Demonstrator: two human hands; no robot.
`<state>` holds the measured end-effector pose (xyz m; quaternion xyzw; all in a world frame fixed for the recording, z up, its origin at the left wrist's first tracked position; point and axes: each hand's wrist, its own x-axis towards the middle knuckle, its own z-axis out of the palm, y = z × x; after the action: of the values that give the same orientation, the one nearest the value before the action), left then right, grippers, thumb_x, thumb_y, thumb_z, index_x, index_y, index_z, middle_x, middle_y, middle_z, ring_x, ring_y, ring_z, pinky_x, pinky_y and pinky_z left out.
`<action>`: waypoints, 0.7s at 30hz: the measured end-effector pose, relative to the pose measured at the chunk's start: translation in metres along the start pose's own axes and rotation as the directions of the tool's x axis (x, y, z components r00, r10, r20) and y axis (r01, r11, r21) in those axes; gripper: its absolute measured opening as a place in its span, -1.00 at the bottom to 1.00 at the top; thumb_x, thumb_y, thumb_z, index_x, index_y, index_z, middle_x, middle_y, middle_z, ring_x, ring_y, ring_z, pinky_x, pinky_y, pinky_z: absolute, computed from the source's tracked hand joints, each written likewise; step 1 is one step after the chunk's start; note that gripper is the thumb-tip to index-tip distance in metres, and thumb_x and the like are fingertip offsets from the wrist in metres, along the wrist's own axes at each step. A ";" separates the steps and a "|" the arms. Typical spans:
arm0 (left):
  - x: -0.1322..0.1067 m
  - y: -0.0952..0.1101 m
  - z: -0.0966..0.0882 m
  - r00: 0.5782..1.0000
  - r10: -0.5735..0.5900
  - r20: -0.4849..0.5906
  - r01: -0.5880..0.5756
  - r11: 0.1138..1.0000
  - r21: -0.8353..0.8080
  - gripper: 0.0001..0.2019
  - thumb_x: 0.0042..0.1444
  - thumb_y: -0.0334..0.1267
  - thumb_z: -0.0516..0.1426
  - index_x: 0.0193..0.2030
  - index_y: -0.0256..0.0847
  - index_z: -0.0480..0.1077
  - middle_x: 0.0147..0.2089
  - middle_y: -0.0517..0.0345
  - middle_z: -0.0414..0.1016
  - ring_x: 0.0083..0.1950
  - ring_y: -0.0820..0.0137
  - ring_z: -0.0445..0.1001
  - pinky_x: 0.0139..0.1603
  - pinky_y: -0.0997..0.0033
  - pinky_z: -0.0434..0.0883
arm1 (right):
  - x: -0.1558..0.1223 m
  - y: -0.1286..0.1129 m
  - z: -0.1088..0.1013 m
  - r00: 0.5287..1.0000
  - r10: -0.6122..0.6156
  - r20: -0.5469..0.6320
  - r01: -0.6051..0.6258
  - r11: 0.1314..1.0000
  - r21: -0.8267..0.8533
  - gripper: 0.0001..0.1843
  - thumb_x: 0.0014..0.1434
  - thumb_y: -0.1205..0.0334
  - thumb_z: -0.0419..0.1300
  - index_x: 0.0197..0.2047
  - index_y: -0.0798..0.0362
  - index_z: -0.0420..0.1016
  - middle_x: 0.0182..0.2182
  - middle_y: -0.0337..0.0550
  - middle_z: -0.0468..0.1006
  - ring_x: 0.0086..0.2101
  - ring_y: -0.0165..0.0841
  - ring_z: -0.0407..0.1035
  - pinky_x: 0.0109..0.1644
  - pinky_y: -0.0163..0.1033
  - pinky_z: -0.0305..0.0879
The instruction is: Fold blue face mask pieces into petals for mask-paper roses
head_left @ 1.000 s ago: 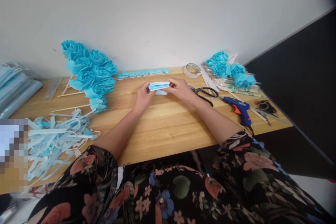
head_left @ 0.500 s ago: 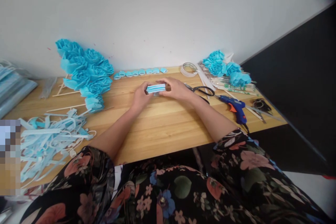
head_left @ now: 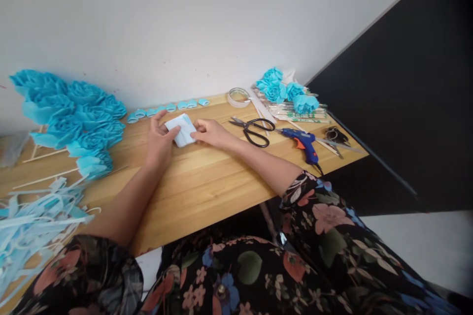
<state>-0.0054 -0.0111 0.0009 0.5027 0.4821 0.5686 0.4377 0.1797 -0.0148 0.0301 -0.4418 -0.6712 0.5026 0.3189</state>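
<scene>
Between my hands is a small squarish stack of pale blue and white sheets [head_left: 184,130], tilted so that its flat face shows. My left hand [head_left: 159,139] grips the stack at its left side, thumb lying on the face. At the right edge, my right hand [head_left: 210,134] pinches it between thumb and fingers. The fingers behind the stack are partly hidden. Black-handled scissors [head_left: 254,129] lie with spread handles to the right, beneath no hand. Behind the stack, several small blue rolled pieces [head_left: 170,107] stand in a row by the wall.
Blue fabric flowers [head_left: 79,113] on wooden sticks are heaped at left, above a tangle of cut strips [head_left: 37,229]. Toward the right are a tape roll [head_left: 238,98], a blue glue gun [head_left: 301,142], a black cord [head_left: 335,135] and more blue flowers [head_left: 288,90] on packets.
The stack has turned from edge-on to face-up in my hands. Both hands appear farther left, the scissors are now uncovered, and the whole view has swung right.
</scene>
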 end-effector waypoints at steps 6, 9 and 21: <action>0.001 -0.004 -0.003 1.000 -0.021 0.019 0.020 0.998 0.052 -0.19 -0.06 -0.25 0.30 0.37 -0.14 0.17 -0.31 0.20 0.51 -0.45 0.43 0.49 -0.49 0.53 0.38 | -0.002 -0.004 0.004 0.989 0.134 0.062 -0.139 0.986 0.092 -0.93 0.22 0.39 0.17 -0.30 0.06 0.37 -0.50 -0.31 0.60 -0.56 -0.53 0.40 -0.59 -0.46 0.17; 0.001 -0.003 -0.002 0.999 -0.022 0.031 0.020 0.998 0.062 -0.18 -0.07 -0.23 0.31 0.37 -0.16 0.18 -0.29 0.19 0.53 -0.45 0.45 0.48 -0.47 0.53 0.39 | -0.003 -0.007 0.005 0.989 0.137 0.059 -0.141 0.986 0.084 -0.90 0.21 0.42 0.17 -0.33 0.07 0.37 -0.52 -0.33 0.58 -0.57 -0.55 0.39 -0.61 -0.47 0.18; 0.022 0.003 -0.013 0.965 -0.186 0.185 0.139 0.960 0.243 -0.22 -0.14 -0.30 0.33 0.32 -0.11 0.33 -0.46 0.27 0.44 -0.51 0.34 0.42 -0.43 0.37 0.33 | 0.005 -0.014 -0.078 0.982 0.072 0.175 0.000 0.924 -0.383 -0.88 0.26 0.34 0.20 -0.17 0.09 0.56 -0.41 -0.23 0.65 -0.44 -0.46 0.51 -0.39 -0.41 0.34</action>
<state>-0.0209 0.0085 0.0066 0.5642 0.5362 0.4162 0.4700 0.2418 0.0185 0.0664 -0.4586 -0.7747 0.4075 0.1535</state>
